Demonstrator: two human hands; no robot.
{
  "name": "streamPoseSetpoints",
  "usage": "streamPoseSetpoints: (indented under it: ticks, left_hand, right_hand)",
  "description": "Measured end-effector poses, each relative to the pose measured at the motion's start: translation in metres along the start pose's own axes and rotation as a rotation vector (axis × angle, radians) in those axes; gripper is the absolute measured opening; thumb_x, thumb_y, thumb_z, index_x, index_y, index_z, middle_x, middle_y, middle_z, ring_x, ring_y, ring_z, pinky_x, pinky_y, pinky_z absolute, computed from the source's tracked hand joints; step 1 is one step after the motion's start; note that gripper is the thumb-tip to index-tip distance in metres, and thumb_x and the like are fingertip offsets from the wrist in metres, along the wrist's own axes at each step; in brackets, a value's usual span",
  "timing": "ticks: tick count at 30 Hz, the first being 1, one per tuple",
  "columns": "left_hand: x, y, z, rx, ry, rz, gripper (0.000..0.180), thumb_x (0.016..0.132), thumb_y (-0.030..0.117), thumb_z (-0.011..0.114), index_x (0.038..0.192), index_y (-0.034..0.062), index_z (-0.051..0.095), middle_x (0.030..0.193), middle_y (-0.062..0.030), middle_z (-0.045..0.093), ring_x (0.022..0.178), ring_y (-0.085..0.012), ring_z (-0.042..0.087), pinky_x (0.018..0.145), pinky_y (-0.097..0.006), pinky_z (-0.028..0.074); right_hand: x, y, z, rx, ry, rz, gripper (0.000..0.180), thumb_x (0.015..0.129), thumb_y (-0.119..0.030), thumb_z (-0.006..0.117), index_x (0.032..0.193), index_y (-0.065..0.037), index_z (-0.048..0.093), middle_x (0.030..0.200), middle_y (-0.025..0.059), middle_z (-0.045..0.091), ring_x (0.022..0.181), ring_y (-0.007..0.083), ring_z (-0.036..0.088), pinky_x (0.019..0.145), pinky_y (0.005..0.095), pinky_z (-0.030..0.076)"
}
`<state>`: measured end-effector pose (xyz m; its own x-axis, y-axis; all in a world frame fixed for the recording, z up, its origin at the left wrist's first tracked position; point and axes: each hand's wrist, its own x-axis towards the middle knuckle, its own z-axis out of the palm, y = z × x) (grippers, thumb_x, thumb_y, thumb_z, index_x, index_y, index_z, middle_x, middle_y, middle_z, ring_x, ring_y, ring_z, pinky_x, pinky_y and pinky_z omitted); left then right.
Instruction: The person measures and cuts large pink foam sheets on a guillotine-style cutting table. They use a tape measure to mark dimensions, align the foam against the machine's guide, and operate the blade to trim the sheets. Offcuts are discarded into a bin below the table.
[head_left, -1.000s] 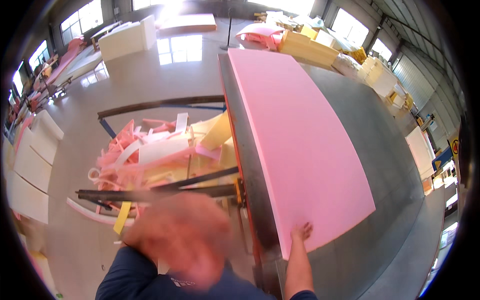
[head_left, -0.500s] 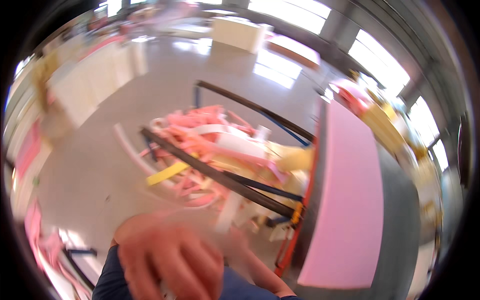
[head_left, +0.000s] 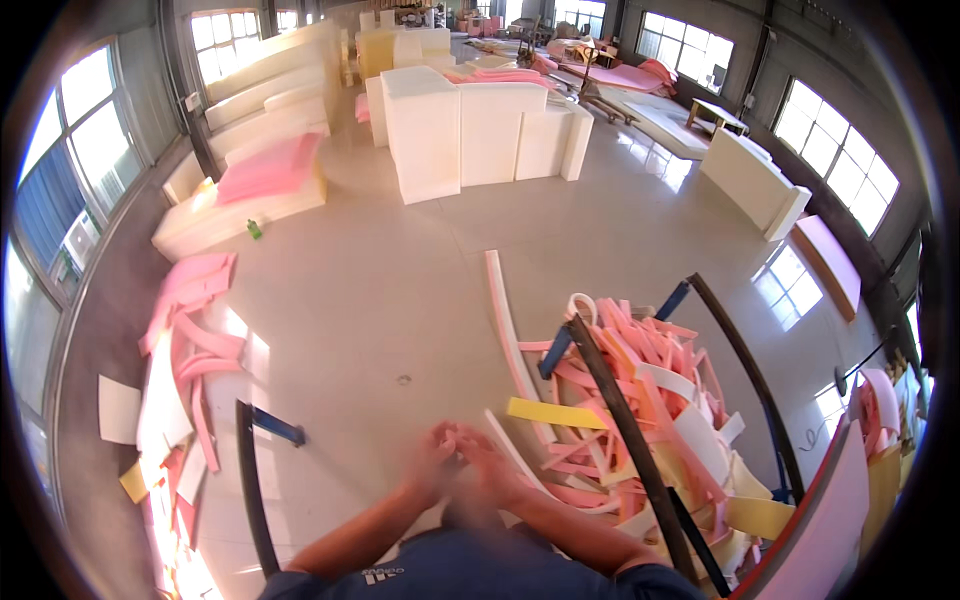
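Note:
My left hand [head_left: 432,468] and my right hand [head_left: 492,472] meet in front of my body at the lower middle. Their fingers touch or overlap and are smeared by motion, so whether they are curled or hold anything does not show. To the right of my right hand lies a heap of pink and white foam strips [head_left: 690,420], tangled together on the floor. One yellow foam strip [head_left: 556,413] sticks out of it to the left. Long white strips [head_left: 510,340] lie along its near-left side.
Dark metal bars [head_left: 625,430] on blue supports frame the heap. Another bar [head_left: 252,490] stands at left, by more pink foam scraps [head_left: 190,300]. A pink sheet [head_left: 825,530] edges the lower right. White foam blocks [head_left: 425,130] stand ahead; a green bottle [head_left: 253,229] sits left.
The view has swung left, so the heap and the pink sheet now sit farther right. My left hand, large and close before, is now lower and meets my right hand.

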<state>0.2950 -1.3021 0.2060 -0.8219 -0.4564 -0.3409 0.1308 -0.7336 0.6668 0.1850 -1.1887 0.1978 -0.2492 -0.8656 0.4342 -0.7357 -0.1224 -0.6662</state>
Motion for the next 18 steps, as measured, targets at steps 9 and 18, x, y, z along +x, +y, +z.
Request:
streamPoseSetpoints:
  ticks: [9, 18]
  left_hand:
    - [0.198, 0.061, -0.08, 0.236, 0.174, 0.099, 0.04, 0.101, 0.023, 0.053, 0.135, 0.0014, 0.05, 0.129, -0.0106, 0.057, 0.121, -0.0197, 0.052, 0.103, -0.037, 0.042]
    - [0.447, 0.189, -0.059, 0.911, 0.053, -0.059, 0.032, 0.095, 0.018, 0.066, 0.122, -0.0007, 0.064, 0.096, -0.0062, 0.07, 0.084, -0.0137, 0.063, 0.078, -0.029, 0.053]
  right_hand:
    - [0.163, 0.173, 0.058, 0.229, -0.064, 0.067, 0.088, 0.074, -0.019, 0.085, 0.147, -0.006, 0.038, 0.12, 0.0158, 0.063, 0.099, 0.027, 0.066, 0.092, 0.0369, 0.051]
    - [0.355, 0.37, -0.031, 0.792, -0.477, 0.362, 0.105, 0.074, -0.017, 0.077, 0.157, -0.008, 0.013, 0.12, 0.0162, 0.062, 0.108, 0.0269, 0.062, 0.099, 0.0374, 0.046]
